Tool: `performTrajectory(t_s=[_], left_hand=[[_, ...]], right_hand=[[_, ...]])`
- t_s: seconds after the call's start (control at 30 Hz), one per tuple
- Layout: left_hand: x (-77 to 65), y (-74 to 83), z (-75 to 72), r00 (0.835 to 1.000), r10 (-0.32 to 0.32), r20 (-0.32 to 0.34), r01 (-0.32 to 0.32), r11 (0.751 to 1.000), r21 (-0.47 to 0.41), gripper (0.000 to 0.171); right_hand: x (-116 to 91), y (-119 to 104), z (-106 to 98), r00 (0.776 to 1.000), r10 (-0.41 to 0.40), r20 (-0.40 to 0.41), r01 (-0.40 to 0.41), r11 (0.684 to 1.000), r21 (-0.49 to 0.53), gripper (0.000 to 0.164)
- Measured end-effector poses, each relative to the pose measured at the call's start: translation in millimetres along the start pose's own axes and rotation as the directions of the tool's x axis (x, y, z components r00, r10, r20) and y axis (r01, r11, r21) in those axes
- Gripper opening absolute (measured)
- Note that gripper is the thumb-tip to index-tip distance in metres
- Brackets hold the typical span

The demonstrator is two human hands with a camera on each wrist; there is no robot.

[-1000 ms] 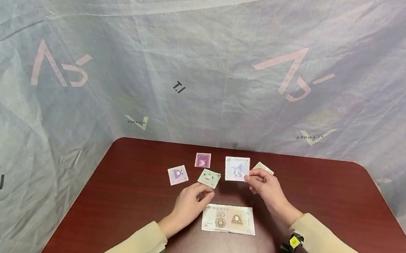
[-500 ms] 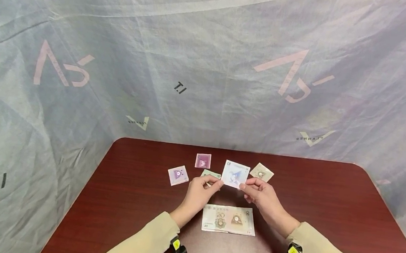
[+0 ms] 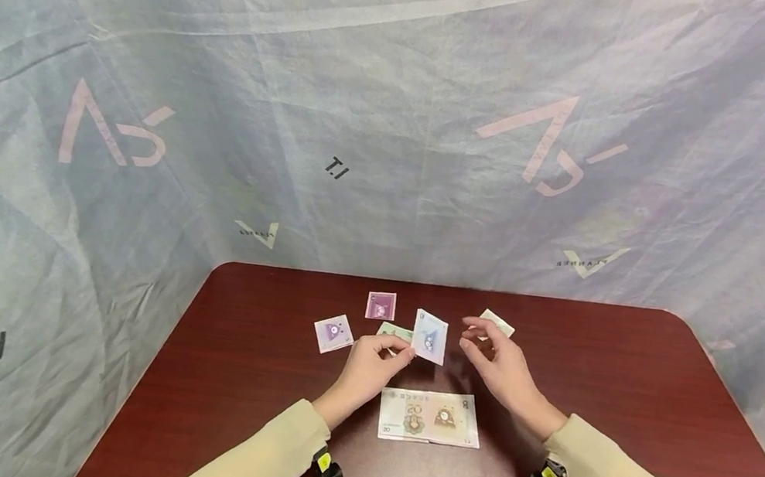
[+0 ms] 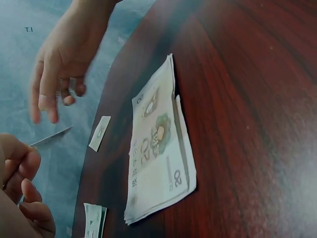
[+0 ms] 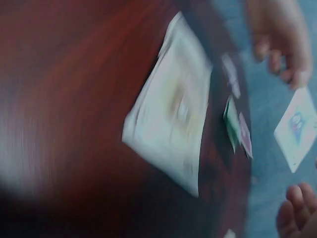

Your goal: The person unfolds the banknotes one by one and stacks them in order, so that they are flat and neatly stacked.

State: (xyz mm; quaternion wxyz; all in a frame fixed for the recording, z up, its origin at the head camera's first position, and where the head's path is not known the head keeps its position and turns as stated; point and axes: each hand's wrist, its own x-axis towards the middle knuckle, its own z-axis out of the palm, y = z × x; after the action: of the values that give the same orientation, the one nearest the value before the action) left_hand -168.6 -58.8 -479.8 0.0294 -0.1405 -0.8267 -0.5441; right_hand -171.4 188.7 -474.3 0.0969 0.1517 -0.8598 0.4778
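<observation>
Between thumb and index finger, my left hand (image 3: pixel 369 365) pinches a folded pale-blue banknote (image 3: pixel 431 338) by its lower left corner, tilted above the table. My right hand (image 3: pixel 500 367) is just right of that note, apart from it, its fingers loosely bent around nothing. In the right wrist view the blue note (image 5: pixel 299 129) hangs from the left fingertips, with a cartoon figure on its face. Nearer the person lies a stack of brownish 20 banknotes (image 3: pixel 430 417), unfolded and flat. A folded green note (image 3: pixel 395 331) lies partly hidden behind the left hand.
On the dark red table (image 3: pixel 235 378) lie a folded light-purple note (image 3: pixel 334 333) at left, a magenta one (image 3: pixel 381 306) at the back, and a folded brownish note (image 3: pixel 498 322) behind the right hand. A grey cloth (image 3: pixel 385 215) with printed letters encloses the table's back and sides.
The blue note passed from the right hand to the left, both gripping it half a second ago. The right hand has let go, and the note has turned and shifted slightly left.
</observation>
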Motion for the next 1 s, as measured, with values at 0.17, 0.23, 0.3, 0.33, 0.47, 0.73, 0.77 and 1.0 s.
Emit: performTrajectory(t_s=[0.17, 0.23, 0.3, 0.33, 0.47, 0.73, 0.77, 1.0], left_hand=[[-1.8, 0.7, -2.6, 0.996, 0.028, 0.081, -0.033, 0.997, 0.064, 0.007], [-1.5, 2.2, -3.4, 0.994, 0.043, 0.099, -0.052, 0.995, 0.082, 0.007], [-1.0, 3.8, -4.4, 0.993, 0.05, 0.106, -0.06, 0.993, 0.097, 0.007], [-1.0, 4.7, -4.9, 0.993, 0.05, 0.107, -0.06, 0.993, 0.101, 0.007], [-0.8, 6.1, -6.3, 0.994, 0.047, 0.102, -0.059, 0.991, 0.116, 0.007], [4.2, -1.2, -2.2, 0.994, 0.032, 0.102, -0.045, 0.991, 0.129, 0.007], [5.0, -1.6, -1.6, 0.994, 0.033, 0.1, -0.045, 0.991, 0.127, 0.007], [6.4, -2.7, 0.2, 0.996, 0.04, 0.083, -0.052, 0.988, 0.142, 0.007]], right_hand=[[6.0, 1.7, -3.5, 0.953, -0.3, 0.031, 0.298, 0.923, -0.244, 0.042], [7.9, 0.4, -3.1, 0.944, -0.323, 0.06, 0.327, 0.906, -0.268, 0.041], [9.5, -1.0, -2.1, 0.941, -0.328, 0.077, 0.336, 0.898, -0.285, 0.038], [9.9, -1.4, -1.4, 0.941, -0.329, 0.08, 0.338, 0.895, -0.292, 0.036], [8.2, -2.0, 0.1, 0.932, -0.359, 0.054, 0.357, 0.88, -0.313, 0.027], [5.6, 3.9, -3.1, 0.929, -0.371, 0.015, 0.359, 0.886, -0.293, 0.018], [5.9, 4.0, -3.6, 0.93, -0.368, 0.018, 0.357, 0.887, -0.293, 0.018], [7.2, 2.0, -5.8, 0.928, -0.369, 0.055, 0.371, 0.894, -0.252, 0.019]])
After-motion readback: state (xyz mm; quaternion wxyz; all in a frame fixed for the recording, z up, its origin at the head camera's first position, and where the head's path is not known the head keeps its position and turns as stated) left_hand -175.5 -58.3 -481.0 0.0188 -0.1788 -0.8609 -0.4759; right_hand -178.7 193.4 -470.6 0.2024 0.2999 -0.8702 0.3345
